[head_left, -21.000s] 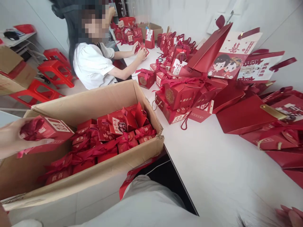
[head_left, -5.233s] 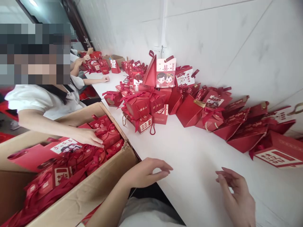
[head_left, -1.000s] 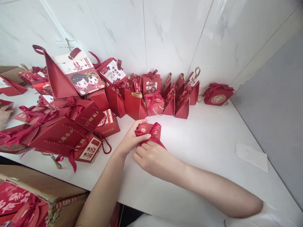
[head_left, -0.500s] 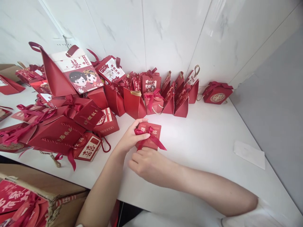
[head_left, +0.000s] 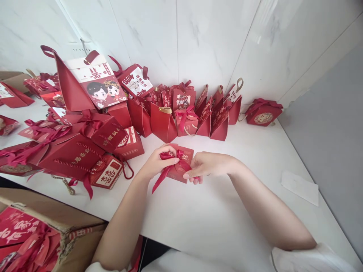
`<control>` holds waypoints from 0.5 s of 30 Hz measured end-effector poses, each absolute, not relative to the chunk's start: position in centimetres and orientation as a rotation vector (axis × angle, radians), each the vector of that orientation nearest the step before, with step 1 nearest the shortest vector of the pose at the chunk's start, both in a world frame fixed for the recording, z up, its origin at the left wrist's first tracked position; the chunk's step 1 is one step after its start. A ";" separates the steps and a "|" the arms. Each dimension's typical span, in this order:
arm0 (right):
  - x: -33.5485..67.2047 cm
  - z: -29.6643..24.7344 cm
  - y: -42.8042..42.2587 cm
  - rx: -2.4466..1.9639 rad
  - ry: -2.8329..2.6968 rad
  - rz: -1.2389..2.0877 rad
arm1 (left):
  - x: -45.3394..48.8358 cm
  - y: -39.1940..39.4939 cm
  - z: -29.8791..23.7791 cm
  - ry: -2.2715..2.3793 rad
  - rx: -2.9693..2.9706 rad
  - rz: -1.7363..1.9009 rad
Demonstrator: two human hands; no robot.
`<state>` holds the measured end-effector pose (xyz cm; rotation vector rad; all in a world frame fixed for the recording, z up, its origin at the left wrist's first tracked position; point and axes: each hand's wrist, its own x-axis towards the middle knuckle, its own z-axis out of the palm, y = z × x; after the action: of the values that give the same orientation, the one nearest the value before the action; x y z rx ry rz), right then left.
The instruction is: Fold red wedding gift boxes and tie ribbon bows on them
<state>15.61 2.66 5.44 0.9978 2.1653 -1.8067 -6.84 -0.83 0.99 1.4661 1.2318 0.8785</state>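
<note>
A small red gift box (head_left: 179,176) with gold print is between my hands, over the white table. Dark pink ribbon is tied across its top, and one tail (head_left: 159,183) hangs off the near left side. My left hand (head_left: 160,160) grips the box's left side, its thumb lying on the ribbon near the knot. On the right, my right hand (head_left: 200,166) pinches the other ribbon tail, thumb and fingers together beside the box.
Red gift boxes with ribbons (head_left: 68,156) crowd the table's left side. Upright red gift bags (head_left: 163,124) line the wall. One red box (head_left: 263,112) stands far right, above a white paper (head_left: 300,187). A cardboard carton (head_left: 82,234) of red packages sits front left.
My right hand has moved from in front of the box to its right side, now on the right ribbon tail. A left ribbon tail now hangs down. My left hand keeps its hold.
</note>
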 end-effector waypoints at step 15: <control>18.6 5.7 4.6 0.779 2.338 -1.413 | -7.0 -0.9 1.3 1.328 1.529 0.824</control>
<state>18.55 4.58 5.70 0.7794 2.3384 -1.4134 -7.01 -0.86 1.31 1.5285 1.3278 0.8240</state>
